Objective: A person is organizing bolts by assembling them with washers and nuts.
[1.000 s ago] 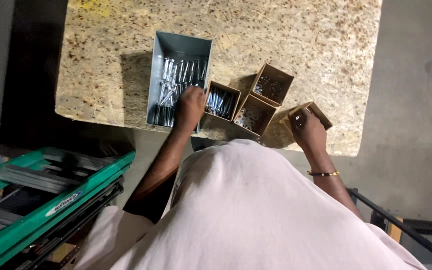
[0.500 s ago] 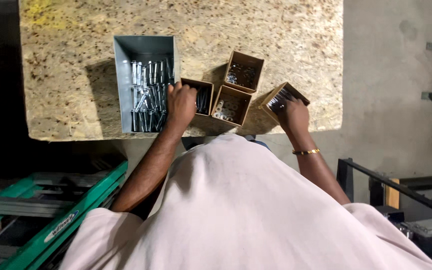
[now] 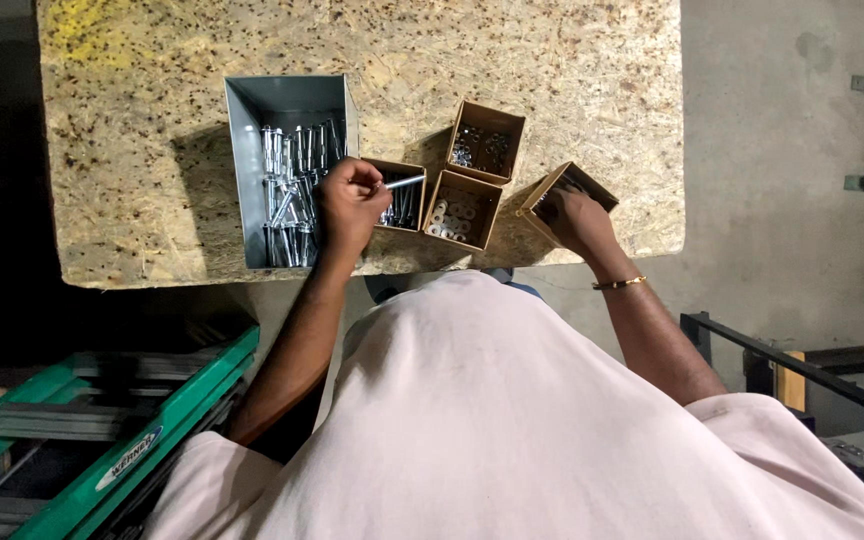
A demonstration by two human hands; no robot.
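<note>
The left hand (image 3: 350, 200) pinches a bolt (image 3: 399, 183) by one end, over the small box (image 3: 401, 203) beside the grey bin (image 3: 287, 165) of bolts. The bolt looks stiff, smooth and light, probably slippery, so a grip at the middle of the shaft seems safest. The right hand (image 3: 574, 215) closes on the tilted box (image 3: 564, 203) at its rim; it is cardboard, light, and its walls may bend. Both stand on the tabletop (image 3: 132, 130).
</note>
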